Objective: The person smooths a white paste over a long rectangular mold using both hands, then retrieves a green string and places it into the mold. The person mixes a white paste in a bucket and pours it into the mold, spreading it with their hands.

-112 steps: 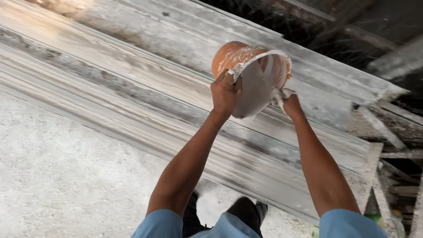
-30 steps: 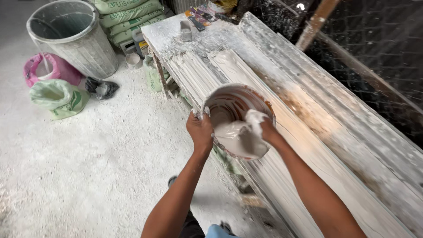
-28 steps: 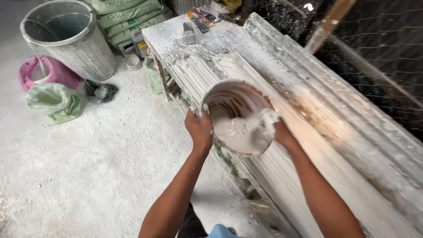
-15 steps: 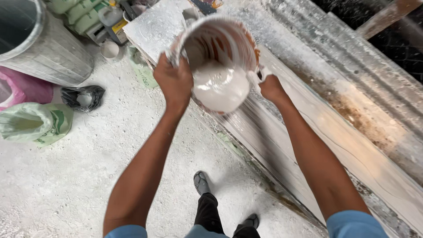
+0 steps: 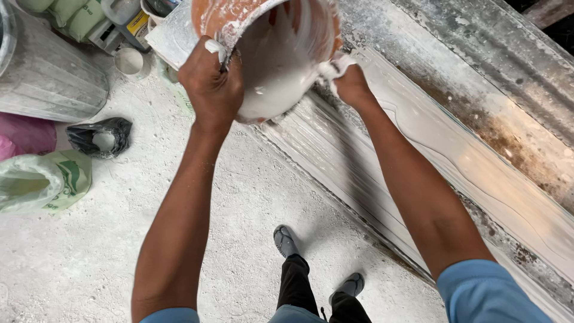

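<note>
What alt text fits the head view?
Both hands, left hand and right hand, tip an orange bowl of white plaster over a long wet mould. A grey bin stands on the dusty floor.

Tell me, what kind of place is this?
Probably a plaster moulding workshop: an orange bowl of wet white plaster held above a long ribbed white mould, a white-dusted floor, and stacked green sacks.

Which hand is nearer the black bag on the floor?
Left. The left hand grips the bowl rim, nearer the black bag; the right hand holds the far rim.
</note>
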